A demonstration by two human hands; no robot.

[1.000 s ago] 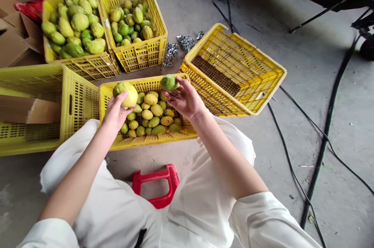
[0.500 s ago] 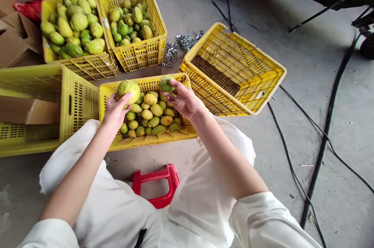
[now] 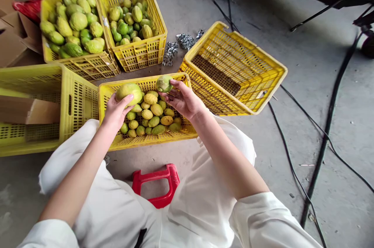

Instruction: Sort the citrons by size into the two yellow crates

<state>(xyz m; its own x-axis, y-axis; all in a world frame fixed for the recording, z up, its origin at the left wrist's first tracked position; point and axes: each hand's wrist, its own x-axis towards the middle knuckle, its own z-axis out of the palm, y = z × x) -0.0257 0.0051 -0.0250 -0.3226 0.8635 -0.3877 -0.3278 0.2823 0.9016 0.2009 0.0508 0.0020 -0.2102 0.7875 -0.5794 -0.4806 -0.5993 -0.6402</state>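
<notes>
My left hand [image 3: 116, 111] is closed around a large yellow-green citrus fruit [image 3: 129, 92], its thumb lying across the near side. In my right hand [image 3: 187, 102] a smaller green citrus fruit [image 3: 164, 83] is held at the fingertips, partly turned toward me. Both fruits are above a yellow plastic crate [image 3: 152, 143] between my knees. Inside that crate lie many small yellow and green citrus fruits [image 3: 156, 109], some hidden beneath my hands.
Two yellow crates [image 3: 99, 55] [image 3: 140, 54] of larger fruit stand at the back left. A tilted yellow crate [image 3: 233, 57] is to the right, another crate [image 3: 77, 104] holding cardboard [image 3: 43, 111] to the left. A red stool [image 3: 162, 201] sits below me; black cables [image 3: 329, 115] cross the floor.
Both fruits have turned in my fingers and show different sides. The green fruit in my right hand has shifted slightly left. The crates have stayed in place.
</notes>
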